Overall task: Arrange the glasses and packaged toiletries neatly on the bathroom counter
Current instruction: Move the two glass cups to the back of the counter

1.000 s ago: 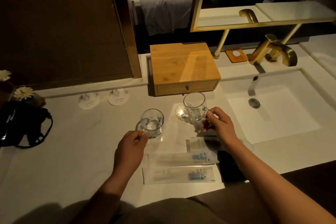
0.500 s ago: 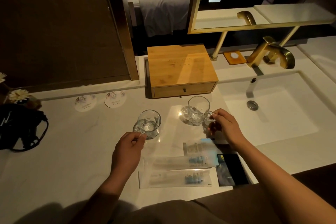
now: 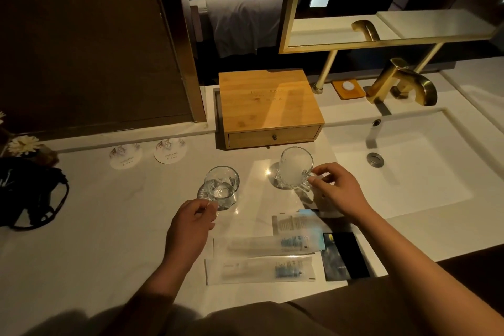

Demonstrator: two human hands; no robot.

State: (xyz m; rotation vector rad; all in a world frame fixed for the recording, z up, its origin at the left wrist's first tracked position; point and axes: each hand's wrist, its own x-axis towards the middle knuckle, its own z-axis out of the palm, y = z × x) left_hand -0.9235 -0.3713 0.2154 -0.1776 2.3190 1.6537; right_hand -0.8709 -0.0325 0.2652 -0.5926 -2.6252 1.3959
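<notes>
glasses: two. the left glass (image 3: pixel 221 187) stands upright with my left hand (image 3: pixel 191 226) pinching its near base; the right glass mug (image 3: pixel 296 167) stands upright with my right hand (image 3: pixel 336 188) pinching its handle.
toiletry packets: two long clear ones (image 3: pixel 260 268) lying side by side near the edge, one smaller clear packet (image 3: pixel 294 223) above them, one dark sachet (image 3: pixel 345 256) to their right.
paper coasters: two (image 3: pixel 170 150) by the back edge.
surface: white marble counter (image 3: pixel 95 213), basin (image 3: pixel 409 172) on the right.
room: wooden drawer box (image 3: pixel 268 109), gold tap (image 3: pixel 401 81), gold-framed mirror (image 3: pixel 327 8).
</notes>
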